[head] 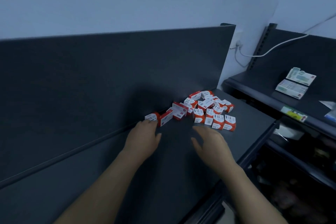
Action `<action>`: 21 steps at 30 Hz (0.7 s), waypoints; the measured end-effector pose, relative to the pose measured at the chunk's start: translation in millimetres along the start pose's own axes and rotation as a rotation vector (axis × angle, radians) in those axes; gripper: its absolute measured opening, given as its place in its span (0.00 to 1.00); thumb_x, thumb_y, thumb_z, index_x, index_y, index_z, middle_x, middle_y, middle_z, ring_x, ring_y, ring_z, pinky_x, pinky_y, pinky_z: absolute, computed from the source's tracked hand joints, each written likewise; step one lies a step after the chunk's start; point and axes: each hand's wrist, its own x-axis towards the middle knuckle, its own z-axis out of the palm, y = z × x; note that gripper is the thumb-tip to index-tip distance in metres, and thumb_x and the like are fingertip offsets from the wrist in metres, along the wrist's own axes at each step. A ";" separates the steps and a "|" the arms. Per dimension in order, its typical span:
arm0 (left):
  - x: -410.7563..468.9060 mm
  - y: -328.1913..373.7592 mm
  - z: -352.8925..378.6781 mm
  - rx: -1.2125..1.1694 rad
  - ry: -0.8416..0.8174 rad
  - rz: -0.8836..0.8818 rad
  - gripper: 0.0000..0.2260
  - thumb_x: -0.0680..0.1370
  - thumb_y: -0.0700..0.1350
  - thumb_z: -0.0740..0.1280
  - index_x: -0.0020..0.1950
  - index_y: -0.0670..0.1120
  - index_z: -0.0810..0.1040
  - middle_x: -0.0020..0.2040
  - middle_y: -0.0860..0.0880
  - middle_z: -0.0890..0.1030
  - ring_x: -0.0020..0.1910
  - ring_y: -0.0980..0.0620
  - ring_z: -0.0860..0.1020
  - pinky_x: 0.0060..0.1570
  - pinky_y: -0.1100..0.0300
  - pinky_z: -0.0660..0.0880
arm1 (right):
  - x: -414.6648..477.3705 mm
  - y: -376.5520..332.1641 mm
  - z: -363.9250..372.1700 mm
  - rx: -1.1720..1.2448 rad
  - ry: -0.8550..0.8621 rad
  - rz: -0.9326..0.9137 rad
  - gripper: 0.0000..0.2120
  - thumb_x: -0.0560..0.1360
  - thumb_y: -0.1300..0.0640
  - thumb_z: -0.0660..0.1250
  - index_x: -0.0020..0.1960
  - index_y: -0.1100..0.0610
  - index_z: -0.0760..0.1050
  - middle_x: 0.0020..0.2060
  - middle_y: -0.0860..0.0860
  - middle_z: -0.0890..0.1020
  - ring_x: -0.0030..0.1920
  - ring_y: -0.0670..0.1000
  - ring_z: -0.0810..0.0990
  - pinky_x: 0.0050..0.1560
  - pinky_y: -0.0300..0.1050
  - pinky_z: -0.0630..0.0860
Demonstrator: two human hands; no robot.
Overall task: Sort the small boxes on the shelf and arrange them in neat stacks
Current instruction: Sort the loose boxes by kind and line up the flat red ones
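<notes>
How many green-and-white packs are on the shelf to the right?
2. The rear pack lies farther back on the right shelf; the front pack sits just before it, edges meeting. None looks hidden.

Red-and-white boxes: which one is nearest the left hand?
The leftmost box, by the back panel; fingers of the left hand seem to touch it, the rest lie further right.

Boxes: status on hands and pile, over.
Left hand touching leftmost box; right hand open, empty, just short of the pile. Pile a loose heap against the back panel, no neat stacks. Nothing blocking.
</notes>
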 end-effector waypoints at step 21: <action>83.8 9.2 49.9 0.011 0.076 -0.153 0.15 0.79 0.44 0.62 0.66 0.50 0.73 0.59 0.49 0.76 0.56 0.49 0.74 0.52 0.57 0.73 | 147.4 57.0 40.5 0.031 -0.020 -0.206 0.08 0.77 0.55 0.63 0.53 0.56 0.76 0.47 0.51 0.80 0.47 0.50 0.76 0.48 0.44 0.73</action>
